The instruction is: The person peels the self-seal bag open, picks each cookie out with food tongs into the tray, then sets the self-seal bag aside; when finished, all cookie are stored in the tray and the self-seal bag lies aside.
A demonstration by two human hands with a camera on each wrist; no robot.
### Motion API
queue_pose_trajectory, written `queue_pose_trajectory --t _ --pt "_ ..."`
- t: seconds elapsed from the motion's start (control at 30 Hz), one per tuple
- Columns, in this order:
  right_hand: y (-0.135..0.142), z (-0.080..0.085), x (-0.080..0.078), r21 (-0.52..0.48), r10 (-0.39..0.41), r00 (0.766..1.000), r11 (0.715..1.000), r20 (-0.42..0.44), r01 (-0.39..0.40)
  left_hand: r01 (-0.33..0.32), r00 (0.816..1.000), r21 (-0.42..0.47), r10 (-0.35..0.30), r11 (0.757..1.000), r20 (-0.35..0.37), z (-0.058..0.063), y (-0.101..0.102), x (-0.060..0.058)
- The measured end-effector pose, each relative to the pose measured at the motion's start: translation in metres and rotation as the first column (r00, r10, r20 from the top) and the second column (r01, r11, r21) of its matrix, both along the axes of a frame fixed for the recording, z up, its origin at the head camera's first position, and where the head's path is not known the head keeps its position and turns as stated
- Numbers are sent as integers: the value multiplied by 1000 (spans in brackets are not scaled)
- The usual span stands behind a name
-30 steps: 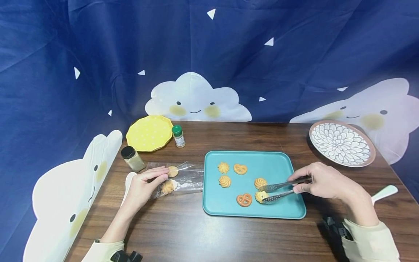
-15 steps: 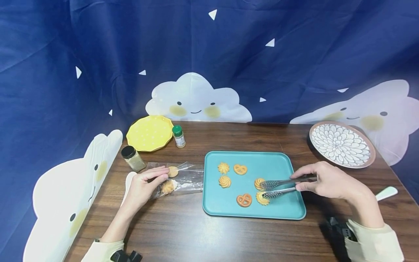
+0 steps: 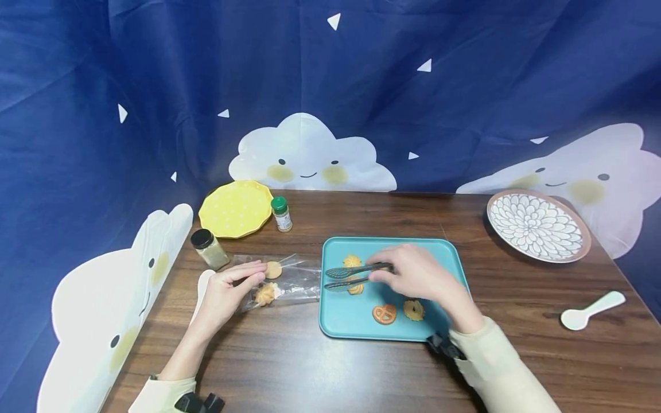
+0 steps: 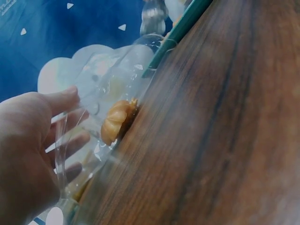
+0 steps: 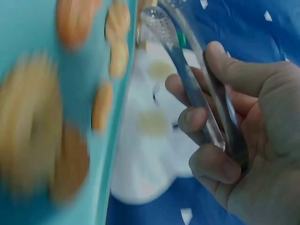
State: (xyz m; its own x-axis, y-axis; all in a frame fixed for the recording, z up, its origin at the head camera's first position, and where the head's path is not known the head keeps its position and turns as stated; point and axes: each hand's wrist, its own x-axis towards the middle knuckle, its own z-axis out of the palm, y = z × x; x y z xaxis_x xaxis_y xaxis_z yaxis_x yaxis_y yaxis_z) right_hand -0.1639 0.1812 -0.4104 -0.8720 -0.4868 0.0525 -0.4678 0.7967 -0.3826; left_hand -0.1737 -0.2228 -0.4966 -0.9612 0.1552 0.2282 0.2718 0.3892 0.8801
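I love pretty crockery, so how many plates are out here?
2. A yellow plate is at the back left of the table, by a small bottle; a flower-patterned plate is at the back right. The teal tray isn't counted.

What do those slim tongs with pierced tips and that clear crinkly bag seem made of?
Slim tongs with pierced tips: probably smooth metal, judging by their glints. Clear crinkly bag: likely thin, glossy plastic film; see-through, with bright creases.

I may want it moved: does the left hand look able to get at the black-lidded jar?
Probably yes: the black-lidded jar stands just beyond the left hand, nothing seen between them, though the hand would likely leave the clear bag.
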Motion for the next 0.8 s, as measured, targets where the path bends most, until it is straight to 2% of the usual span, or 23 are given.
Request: queue_pose_trajectory --t 0.17,0.4,0.6,0.8 --pt "-38 -7 -10 48 15 1000 999 -6 -15 5 1000 2 -5 1000 25 -2 1 2" --pt "-77 -16 -20 118 18 999 993 -50 -12 3 1000 5 -3 1000 20 -4 0 1" --pt "-106 -18 -23 93 26 998 995 -58 -21 -7 1000 5 7 1000 23 0 -1 0" --pt "-126 -21 -23 128 50 985 991 -165 -29 -10 1000 3 10 1000 14 0 -1 -2"
